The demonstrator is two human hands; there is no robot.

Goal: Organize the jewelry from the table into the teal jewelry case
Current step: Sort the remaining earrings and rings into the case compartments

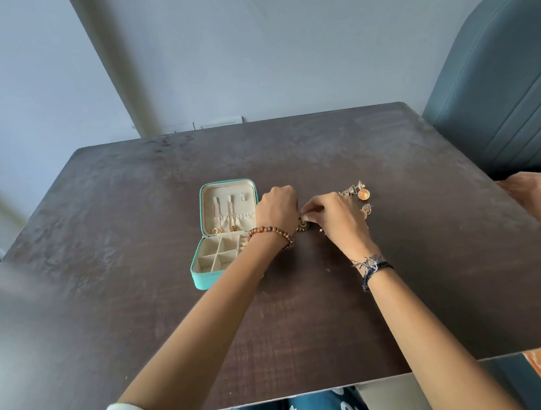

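Two hands meet over a gold earring beside an open teal case

Both forearms reach out across the dark desk [100, 219] and converge just right of the teal jewelry case [203, 276], which lies open with its lid flat behind the tray. The left hand [277, 209], a wooden bead bracelet [270, 232] at its wrist, is curled knuckles-up beside the case's right edge; its fingertips are hidden from the camera, so what its grip holds cannot be told. The right hand [335, 215], with dark threads [371, 266] tied round the wrist, bends down at the knuckles, and its grip is clenched in a thumb-and-finger pinch on a gold and green earring [303, 224] that sits on the desk between the two hands. Inside the lid, two gold chains [223, 217] hang from hooks into a cream pocket; the divided tray below shows cream compartments, the right ones covered by the left wrist. Further gold earrings [358, 194] lie loose on the desk just beyond the right hand. A teal padded chair [497, 87] stands at the desk's far right corner
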